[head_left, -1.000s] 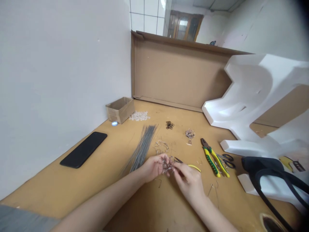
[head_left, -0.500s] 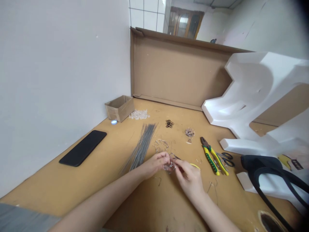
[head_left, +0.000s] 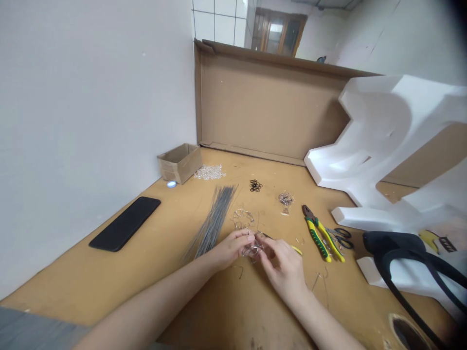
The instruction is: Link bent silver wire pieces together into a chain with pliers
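Facing the right hand (head_left: 283, 263), the left hand (head_left: 232, 250) was curled inward; looped wire (head_left: 254, 249) was pinched by both.

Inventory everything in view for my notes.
Open cardboard carton: 1, brown, back
Moulded foam: count unclear, white, right
Small cardboard box: 1, brown, back left
Round cap: 1, blue and white, by box
Tiny beads: many, clear, by box
Rectangular slab: 1, black, left
Thin straight wires: many, grey, left of centre
Small rings: several, black, centre
Tangled metal pile: 1, silvery, right of rings
Bent wire pieces: several, silvery, centre
Pliers: 1, yellow and green handles, right
Scissors: 1, black handles, beside pliers
Curved handle: 1, yellow, partly hidden
Strapped item: 1, black, lower right
Tabletop: 1, tan, foreground
Wall: 1, white, left
Framed opening: 1, brown, back
Held wirework: count unclear, silvery, centre
Left hand: 1, bare, centre
Right hand: 1, bare, centre
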Available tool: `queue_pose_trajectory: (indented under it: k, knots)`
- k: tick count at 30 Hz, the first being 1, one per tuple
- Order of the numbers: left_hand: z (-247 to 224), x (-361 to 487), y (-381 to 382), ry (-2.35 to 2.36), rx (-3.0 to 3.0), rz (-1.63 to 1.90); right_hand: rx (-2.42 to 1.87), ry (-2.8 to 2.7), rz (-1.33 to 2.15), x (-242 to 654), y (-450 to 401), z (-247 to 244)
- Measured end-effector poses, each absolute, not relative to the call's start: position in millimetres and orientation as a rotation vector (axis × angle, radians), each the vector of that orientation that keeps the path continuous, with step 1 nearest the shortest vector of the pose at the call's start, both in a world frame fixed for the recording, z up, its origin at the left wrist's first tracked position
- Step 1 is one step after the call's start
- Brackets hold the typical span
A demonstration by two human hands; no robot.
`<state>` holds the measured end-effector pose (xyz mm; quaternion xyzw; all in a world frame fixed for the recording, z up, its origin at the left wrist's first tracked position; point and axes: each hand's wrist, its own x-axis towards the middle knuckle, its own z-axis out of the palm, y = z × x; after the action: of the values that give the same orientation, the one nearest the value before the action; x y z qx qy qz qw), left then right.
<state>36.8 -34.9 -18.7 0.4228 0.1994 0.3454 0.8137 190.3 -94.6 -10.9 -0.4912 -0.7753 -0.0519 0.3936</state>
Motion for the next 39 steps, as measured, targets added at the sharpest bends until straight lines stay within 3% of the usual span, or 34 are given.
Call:
queue_pose_trajectory:
  k: [31, 39]
  knots:
    - [-23.6, 44.7, -45.1, 0.481, 0.854, 0.655, -1.289, -2.206, -0.461, 187.6, -97.3, -5.5]
    - [-23.4, 43.6, -43.9, 0.487, 0.804, 0.685, -1.325, -2.170, -0.236, 189.9, -94.7, -14.2]
